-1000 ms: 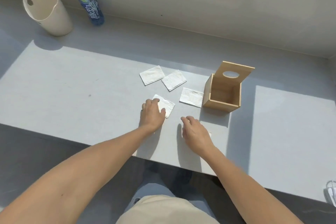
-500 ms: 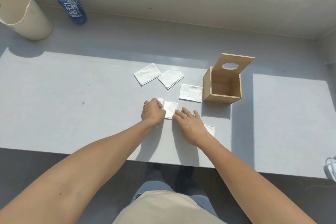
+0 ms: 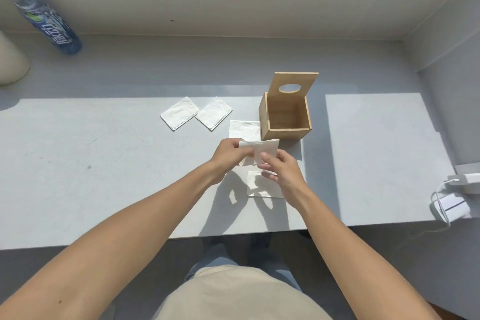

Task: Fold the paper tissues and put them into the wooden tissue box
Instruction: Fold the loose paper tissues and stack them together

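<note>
Both my forearms are bare, no sleeves in view up to the frame edge, no watch, rings or gloves on my left hand (image 3: 228, 154) or right hand (image 3: 281, 171). Beige top (image 3: 239, 293) fills the bottom centre of the view, plain fabric, no print. Blue-grey jeans (image 3: 215, 258) show just past its hem. Feet too dark to make out.

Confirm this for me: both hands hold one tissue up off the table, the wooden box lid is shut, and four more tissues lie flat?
Not quite. The head view shows the wooden box with its lid open and standing upright. The rest holds.
</note>
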